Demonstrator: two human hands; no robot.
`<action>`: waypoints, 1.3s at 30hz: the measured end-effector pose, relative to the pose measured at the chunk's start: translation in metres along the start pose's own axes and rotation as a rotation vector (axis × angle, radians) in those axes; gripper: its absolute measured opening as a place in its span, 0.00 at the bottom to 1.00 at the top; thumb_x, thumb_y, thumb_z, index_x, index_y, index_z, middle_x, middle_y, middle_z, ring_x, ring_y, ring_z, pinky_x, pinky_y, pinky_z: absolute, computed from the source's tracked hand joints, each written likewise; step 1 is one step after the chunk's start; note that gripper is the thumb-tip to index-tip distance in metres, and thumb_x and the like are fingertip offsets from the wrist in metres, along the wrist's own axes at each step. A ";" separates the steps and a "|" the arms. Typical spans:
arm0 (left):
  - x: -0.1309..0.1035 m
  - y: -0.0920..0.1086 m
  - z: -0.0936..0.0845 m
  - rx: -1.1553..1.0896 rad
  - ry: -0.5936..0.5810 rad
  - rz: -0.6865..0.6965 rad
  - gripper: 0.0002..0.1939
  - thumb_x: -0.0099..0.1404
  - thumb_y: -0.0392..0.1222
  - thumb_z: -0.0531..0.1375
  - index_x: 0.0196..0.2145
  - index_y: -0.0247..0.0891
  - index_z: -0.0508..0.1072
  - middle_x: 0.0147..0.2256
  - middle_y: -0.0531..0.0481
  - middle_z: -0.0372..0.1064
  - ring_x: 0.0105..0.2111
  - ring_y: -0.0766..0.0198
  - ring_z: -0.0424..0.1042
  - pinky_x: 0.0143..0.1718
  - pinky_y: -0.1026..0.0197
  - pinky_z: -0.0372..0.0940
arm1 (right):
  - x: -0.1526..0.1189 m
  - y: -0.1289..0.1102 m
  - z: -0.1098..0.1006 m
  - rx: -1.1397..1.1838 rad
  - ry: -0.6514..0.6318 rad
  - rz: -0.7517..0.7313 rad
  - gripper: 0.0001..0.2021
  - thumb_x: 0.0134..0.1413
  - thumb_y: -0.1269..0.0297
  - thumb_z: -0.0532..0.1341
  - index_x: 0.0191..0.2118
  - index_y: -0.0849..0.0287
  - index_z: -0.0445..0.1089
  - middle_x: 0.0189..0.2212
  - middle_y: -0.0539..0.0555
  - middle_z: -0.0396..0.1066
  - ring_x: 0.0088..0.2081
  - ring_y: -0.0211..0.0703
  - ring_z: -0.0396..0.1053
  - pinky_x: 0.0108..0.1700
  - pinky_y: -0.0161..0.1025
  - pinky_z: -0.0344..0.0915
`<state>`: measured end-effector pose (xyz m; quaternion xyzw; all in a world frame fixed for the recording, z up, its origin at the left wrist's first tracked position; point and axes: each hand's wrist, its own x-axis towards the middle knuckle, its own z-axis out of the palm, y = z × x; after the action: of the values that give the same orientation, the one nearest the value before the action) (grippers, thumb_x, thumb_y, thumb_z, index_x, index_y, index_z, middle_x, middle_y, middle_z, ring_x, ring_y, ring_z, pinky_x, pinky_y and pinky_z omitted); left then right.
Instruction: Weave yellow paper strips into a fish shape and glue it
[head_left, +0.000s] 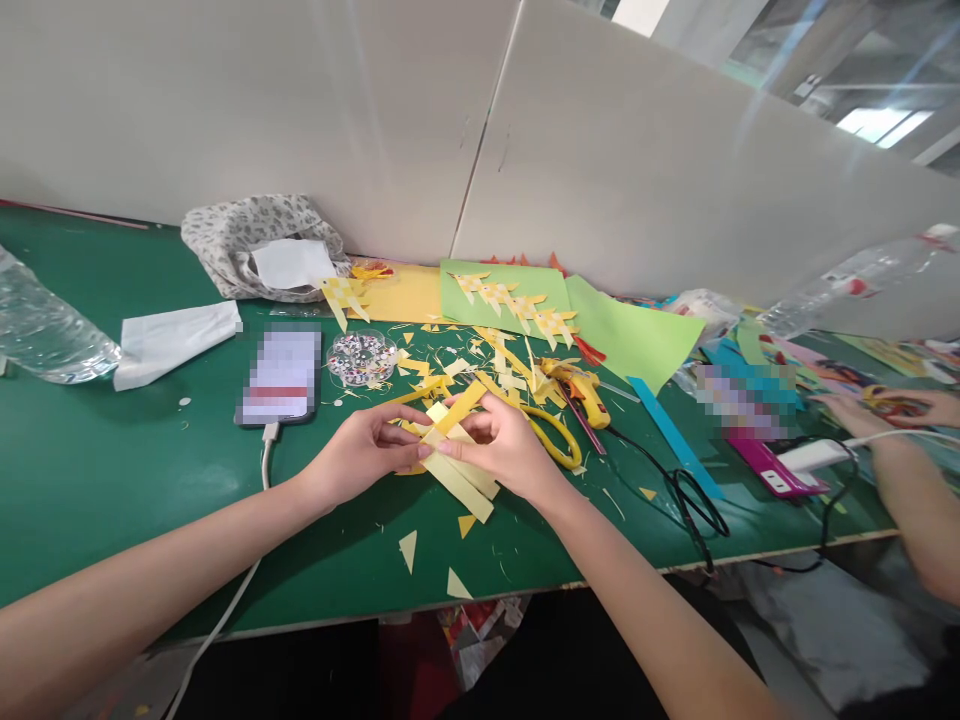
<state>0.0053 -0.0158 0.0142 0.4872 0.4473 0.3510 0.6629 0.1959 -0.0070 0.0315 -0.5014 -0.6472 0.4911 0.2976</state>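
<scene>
Between my two hands is a small weave of yellow paper strips [463,484], pale and deeper yellow, crossing one another. My left hand [367,450] pinches its left side, fingertips closed on the paper. On the other side my right hand [506,445] grips the weave, its thumb pressed on the front. Just behind the hands lie yellow-handled scissors [566,450], partly covered by my right hand, and a yellow glue gun [585,392]. Yellow paper scraps [466,526] are scattered around. Finished woven paper fish [510,300] rest on green paper farther back.
A phone [281,375] on a white cable and a round case of beads [362,358] lie left of centre. Water bottles [56,320] stand out at both sides. A blue strip [675,437], black cord and pink power strip [772,465] lie right, near another person's hands [911,410].
</scene>
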 end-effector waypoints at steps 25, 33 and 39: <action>-0.003 0.001 0.003 0.106 -0.038 0.060 0.15 0.54 0.42 0.63 0.40 0.37 0.68 0.27 0.52 0.72 0.26 0.68 0.69 0.33 0.63 0.66 | 0.000 -0.005 0.003 0.095 0.074 -0.025 0.22 0.40 0.59 0.67 0.43 0.54 0.62 0.31 0.49 0.72 0.29 0.38 0.70 0.31 0.36 0.65; -0.004 0.005 0.004 0.116 -0.027 0.042 0.10 0.55 0.45 0.62 0.33 0.37 0.71 0.26 0.53 0.69 0.28 0.68 0.69 0.31 0.67 0.67 | -0.001 -0.007 0.003 0.134 0.043 -0.011 0.24 0.39 0.59 0.68 0.44 0.54 0.61 0.31 0.50 0.73 0.32 0.41 0.71 0.32 0.37 0.67; -0.002 0.001 0.001 0.135 -0.058 0.039 0.10 0.55 0.46 0.62 0.31 0.36 0.72 0.26 0.52 0.70 0.27 0.67 0.70 0.31 0.65 0.67 | -0.003 -0.011 0.004 0.073 0.047 -0.049 0.24 0.40 0.58 0.67 0.45 0.55 0.61 0.32 0.51 0.73 0.33 0.43 0.72 0.35 0.40 0.68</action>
<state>0.0058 -0.0178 0.0164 0.5495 0.4410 0.3188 0.6340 0.1898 -0.0113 0.0407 -0.4855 -0.6338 0.4952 0.3426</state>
